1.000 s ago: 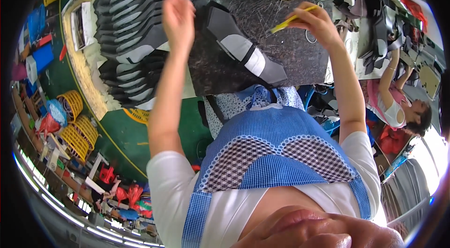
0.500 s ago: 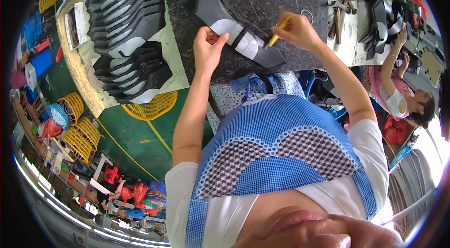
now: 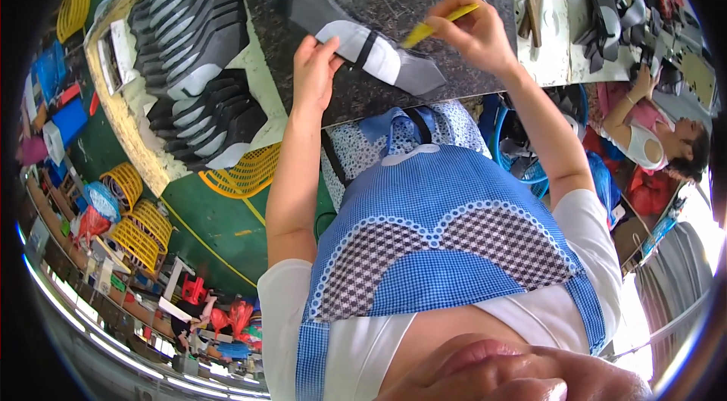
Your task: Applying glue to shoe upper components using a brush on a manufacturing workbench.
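A long, angled flat piece [image 3: 382, 60], dark grey at its ends and white in the middle, lies on a dark mottled board [image 3: 273, 7]. A black strip crosses its white part. My left hand [image 3: 313, 71] is closed at the piece's near-left edge, its thumb and fingers pinching there. My right hand [image 3: 477, 34] is wrapped round a slim yellow brush [image 3: 420, 34]. The brush's lower end hangs by the far edge of the piece's right part; whether it touches cannot be made out.
Left of the board are overlapping stacks of similar grey and white pieces [image 3: 193, 30]. Hammers [image 3: 533, 15] lie at the right, with dark cut parts [image 3: 603, 22] beyond. Yellow baskets [image 3: 242, 171] stand below the table's left. Another person [image 3: 651, 124] works at the far right.
My right hand has drawn the brush back from the piece's right end, up and left, and tilted it flatter. My left hand has shifted slightly left along the edge. The whole view has shifted somewhat.
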Demonstrator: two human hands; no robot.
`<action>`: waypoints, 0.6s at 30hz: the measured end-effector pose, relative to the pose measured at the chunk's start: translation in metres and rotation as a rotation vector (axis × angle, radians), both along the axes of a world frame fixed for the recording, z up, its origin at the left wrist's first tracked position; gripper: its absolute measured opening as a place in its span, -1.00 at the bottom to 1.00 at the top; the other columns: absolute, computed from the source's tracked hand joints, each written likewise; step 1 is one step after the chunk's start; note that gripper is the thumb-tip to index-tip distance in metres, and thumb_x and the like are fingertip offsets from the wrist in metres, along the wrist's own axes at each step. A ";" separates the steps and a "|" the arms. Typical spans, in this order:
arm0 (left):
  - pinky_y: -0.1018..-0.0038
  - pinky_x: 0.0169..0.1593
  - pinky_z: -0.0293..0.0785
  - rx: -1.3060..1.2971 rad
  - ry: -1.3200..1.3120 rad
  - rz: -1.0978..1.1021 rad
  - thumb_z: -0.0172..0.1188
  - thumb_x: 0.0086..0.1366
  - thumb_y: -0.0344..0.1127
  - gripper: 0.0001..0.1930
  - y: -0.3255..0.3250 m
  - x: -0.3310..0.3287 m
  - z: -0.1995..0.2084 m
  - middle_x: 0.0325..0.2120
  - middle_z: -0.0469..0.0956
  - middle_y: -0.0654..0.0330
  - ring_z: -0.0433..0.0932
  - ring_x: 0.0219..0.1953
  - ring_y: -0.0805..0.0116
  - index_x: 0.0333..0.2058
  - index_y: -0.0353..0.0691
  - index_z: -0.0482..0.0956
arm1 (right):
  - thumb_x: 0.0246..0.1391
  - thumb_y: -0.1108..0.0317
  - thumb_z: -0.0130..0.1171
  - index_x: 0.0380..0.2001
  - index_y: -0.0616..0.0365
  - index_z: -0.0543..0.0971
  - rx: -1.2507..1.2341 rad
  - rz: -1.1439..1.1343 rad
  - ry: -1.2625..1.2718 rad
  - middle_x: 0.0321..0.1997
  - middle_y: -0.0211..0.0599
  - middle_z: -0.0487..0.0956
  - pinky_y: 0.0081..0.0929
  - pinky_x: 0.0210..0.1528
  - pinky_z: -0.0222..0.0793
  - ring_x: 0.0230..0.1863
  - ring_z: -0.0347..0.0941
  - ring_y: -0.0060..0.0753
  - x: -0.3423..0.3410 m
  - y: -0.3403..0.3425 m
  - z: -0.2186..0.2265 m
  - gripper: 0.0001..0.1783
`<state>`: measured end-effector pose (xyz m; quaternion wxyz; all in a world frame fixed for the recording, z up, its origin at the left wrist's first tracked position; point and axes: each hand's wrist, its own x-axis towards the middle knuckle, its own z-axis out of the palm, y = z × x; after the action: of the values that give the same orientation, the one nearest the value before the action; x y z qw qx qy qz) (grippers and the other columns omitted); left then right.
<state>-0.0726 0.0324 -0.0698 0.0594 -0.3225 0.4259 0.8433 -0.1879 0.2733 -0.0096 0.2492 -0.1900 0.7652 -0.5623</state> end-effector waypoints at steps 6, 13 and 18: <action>0.41 0.00 0.49 0.112 -0.046 0.059 -0.03 0.42 -0.28 -0.80 -0.003 -0.002 -0.004 -0.18 0.55 0.16 0.57 -0.12 0.36 -0.13 -0.28 0.45 | 0.01 0.45 0.16 -0.30 0.21 0.47 -0.005 0.253 0.182 -0.33 -0.25 0.56 -0.46 -0.22 0.50 -0.29 0.55 -0.38 0.024 -0.030 -0.013 -0.83; 0.43 0.06 0.38 0.342 0.073 0.325 -0.02 0.35 -0.29 -0.79 0.000 0.027 -0.005 -0.13 0.53 0.26 0.50 -0.06 0.39 -0.10 -0.18 0.47 | 0.03 0.21 -0.07 -0.09 -0.08 0.50 0.663 0.757 0.295 -0.59 0.02 0.50 -0.04 -0.30 0.40 -0.42 0.51 0.08 -0.011 -0.061 -0.007 -0.64; 0.16 0.25 0.30 0.210 0.167 0.541 -0.11 0.33 -0.20 -0.60 -0.049 -0.013 0.062 -0.03 0.50 0.07 0.46 0.06 0.20 0.00 -0.40 0.39 | 0.16 -0.05 -0.01 -0.13 0.13 0.56 0.116 0.502 -0.393 -0.60 -0.27 0.51 -0.24 -0.35 0.38 -0.46 0.49 -0.32 -0.025 -0.051 0.010 -0.52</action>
<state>-0.0852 -0.0161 -0.0079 -0.1697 -0.3456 0.2386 0.8915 -0.2131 0.2222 0.0003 0.5336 -0.2459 0.6626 -0.4645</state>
